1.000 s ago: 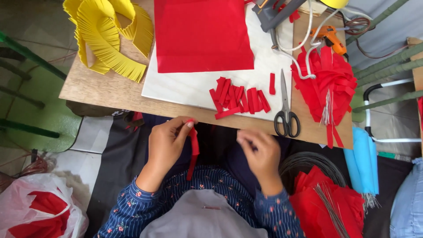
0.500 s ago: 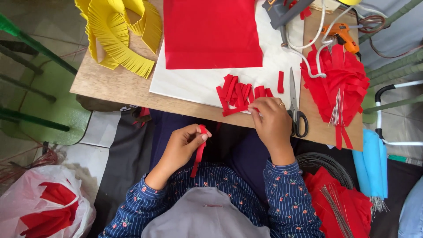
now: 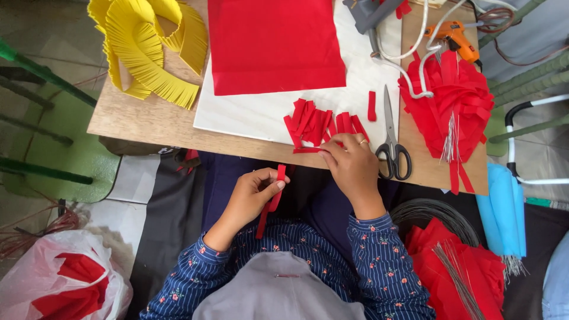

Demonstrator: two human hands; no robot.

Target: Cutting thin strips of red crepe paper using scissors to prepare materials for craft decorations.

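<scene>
Two hands work with red paper: the left hand [image 3: 252, 195] pinches a red strip [image 3: 271, 201] above the lap, while the right hand [image 3: 352, 163] grasps a strip from the pile of strips [image 3: 320, 123] at the table [image 3: 148, 121] edge, beside scissors [image 3: 392, 139].

The pile of cut strips [image 3: 323, 125] lay on the white board [image 3: 249, 115] near the front edge of the surface [image 3: 148, 118], with the large paper sheet [image 3: 272, 44] behind the pile and the fringed paper coil [image 3: 148, 50] far to its left. The scissors [image 3: 392, 139] lay just right of the pile, the paper flower [image 3: 453, 104] farther right, and the glue gun [image 3: 453, 37] behind that flower. The right hand [image 3: 352, 166] touched the pile's front edge, while the left hand [image 3: 255, 195] held a strip [image 3: 271, 201] before the pile, off the surface.
</scene>
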